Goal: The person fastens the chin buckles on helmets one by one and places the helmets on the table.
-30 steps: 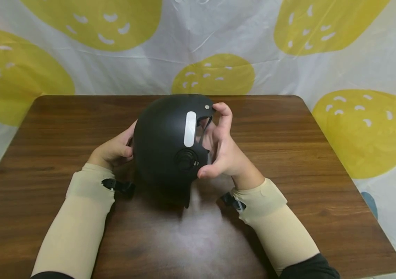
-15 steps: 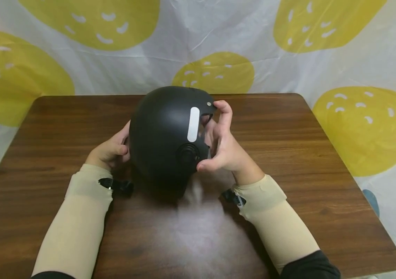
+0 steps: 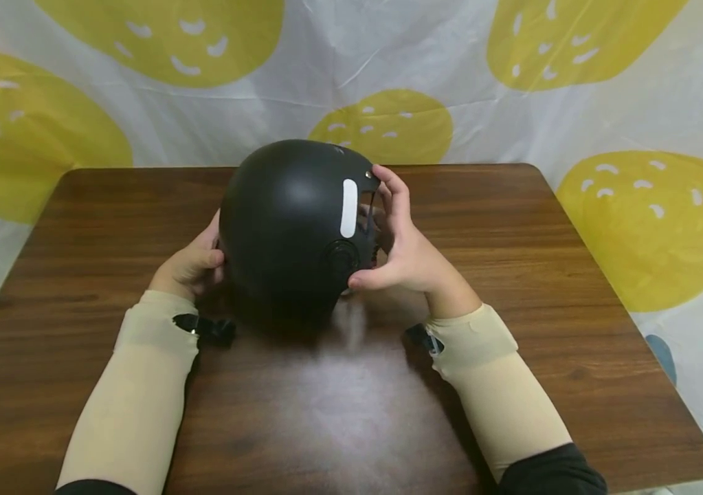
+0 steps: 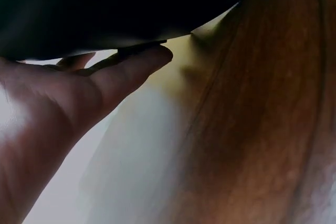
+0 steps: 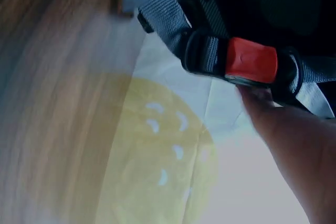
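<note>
A matte black helmet (image 3: 283,213) with a white strip (image 3: 349,208) on its side is held between my two hands over the table. My left hand (image 3: 193,261) grips its left edge, thumb toward me; its other fingers are partly hidden behind the shell. At the right, my right hand (image 3: 409,247) spans the front opening, fingertip near a small rivet at the top rim and thumb on the lower side. In the right wrist view, a strap with a red buckle (image 5: 252,60) hangs beside a finger. The left wrist view has the dark shell (image 4: 105,9) above my left thumb or finger.
A brown wood-grain table (image 3: 543,357) lies beneath, with a bright light reflection near its front. Behind it hangs a white cloth (image 3: 351,62) with large yellow shapes. Black wrist-camera mounts (image 3: 211,330) poke out of the beige sleeves.
The helmet has risen, shifted a little left and turned slightly, its white strip moving up and right. My left hand has moved slightly left and up with it; the right hand keeps its grip.
</note>
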Available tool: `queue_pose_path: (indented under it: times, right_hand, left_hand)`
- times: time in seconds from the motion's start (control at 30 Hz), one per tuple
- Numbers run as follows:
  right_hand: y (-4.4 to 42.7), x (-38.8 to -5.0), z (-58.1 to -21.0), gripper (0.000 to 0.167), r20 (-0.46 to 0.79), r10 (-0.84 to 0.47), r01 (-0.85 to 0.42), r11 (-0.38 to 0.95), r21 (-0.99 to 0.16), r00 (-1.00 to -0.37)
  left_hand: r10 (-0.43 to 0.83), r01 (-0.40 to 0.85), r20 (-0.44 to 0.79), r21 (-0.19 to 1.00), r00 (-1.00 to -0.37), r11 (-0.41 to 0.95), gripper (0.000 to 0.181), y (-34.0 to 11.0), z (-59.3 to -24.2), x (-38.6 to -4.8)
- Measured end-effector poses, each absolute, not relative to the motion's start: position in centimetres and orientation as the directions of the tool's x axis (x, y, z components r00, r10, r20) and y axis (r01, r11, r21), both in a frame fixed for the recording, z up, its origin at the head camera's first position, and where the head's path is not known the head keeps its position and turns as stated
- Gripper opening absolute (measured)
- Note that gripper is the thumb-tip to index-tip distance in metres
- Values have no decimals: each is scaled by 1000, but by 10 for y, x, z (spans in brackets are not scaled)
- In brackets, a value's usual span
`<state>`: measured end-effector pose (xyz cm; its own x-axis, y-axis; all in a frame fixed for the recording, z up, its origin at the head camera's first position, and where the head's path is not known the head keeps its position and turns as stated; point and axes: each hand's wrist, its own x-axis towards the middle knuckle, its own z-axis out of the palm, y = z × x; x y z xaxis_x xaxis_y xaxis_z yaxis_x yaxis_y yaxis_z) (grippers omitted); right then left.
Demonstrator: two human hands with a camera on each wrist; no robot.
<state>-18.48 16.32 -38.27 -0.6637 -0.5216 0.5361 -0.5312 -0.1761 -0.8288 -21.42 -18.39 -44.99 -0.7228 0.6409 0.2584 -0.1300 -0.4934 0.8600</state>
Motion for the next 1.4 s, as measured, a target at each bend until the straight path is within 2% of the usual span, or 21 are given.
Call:
queue_pose_path:
  times: [0.1, 0.23, 0.33, 0.57, 0.7, 0.93, 1.17, 1.4]
  right_hand:
    - [172, -186, -380, 144, 534, -493, -594, -42, -804, -687]
    - [182, -185, -377, 134, 510, -455, -613, 106, -783, -730]
    - [184, -185, -375, 132, 495, -455, -603, 124, -788, -740]
    - [184, -186, -374, 133, 509, -478, -645, 174, -744, -716]
    - [189, -185, -373, 136, 490, -478, -654, 272, -706, -729]
    - [192, -188, -369, 153, 385, -454, -582, 462, -669, -804]
    - [197, -187, -367, 162, 315, -459, -533, 493, -687, -831]
    - [196, -186, -366, 166, 265, -413, -473, 560, -680, -871]
  left_hand:
    - [620, -106, 244, 875, -745, -472, 138, -184, -448, -215]
    - [573, -53, 236, 896, -785, -442, 145, -181, -444, -216]
    - [555, -42, 234, 898, -798, -439, 147, -179, -442, -217]
    - [539, -33, 206, 916, -817, -399, 152, -178, -440, -218]
    - [571, 14, 215, 942, -792, -335, 154, -180, -438, -218]
    - [612, 177, 276, 960, -741, -219, 148, -181, -433, -224]
    - [654, 226, 268, 962, -707, -150, 149, -172, -424, -222]
    - [660, 247, 210, 968, -721, -39, 154, -165, -419, -219]
